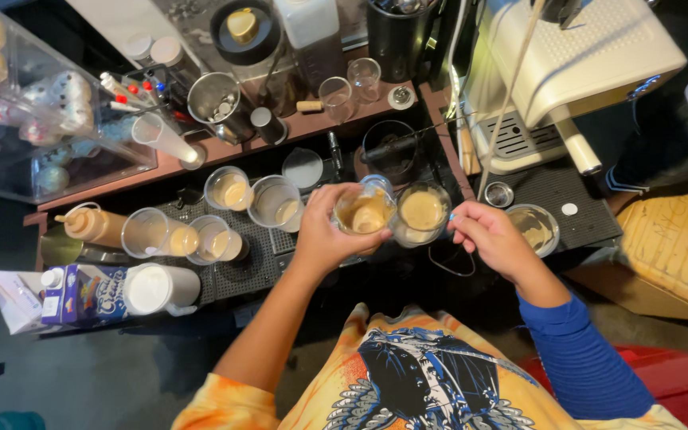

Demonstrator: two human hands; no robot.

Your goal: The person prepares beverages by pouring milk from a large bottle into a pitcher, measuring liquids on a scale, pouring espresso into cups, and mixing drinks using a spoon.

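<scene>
My left hand [324, 235] grips a small clear glass [365, 210] holding tan, creamy liquid, tilted toward a second clear cup [421, 212] of the same tan liquid. My right hand [491, 237] holds that second cup at its right side, fingers pinched near the rim. Both cups touch each other above the dark rubber bar mat [264, 263]. A blue sleeve covers my right forearm; my left arm is bare.
Several clear plastic cups [228, 189] with tan liquid stand on the mat at left, beside a caramel squeeze bottle [93, 225], a milk carton [81, 295] and a white lidded tub [157, 288]. A cream espresso machine [567, 64] stands back right, a small glass bowl [533, 228] beside it.
</scene>
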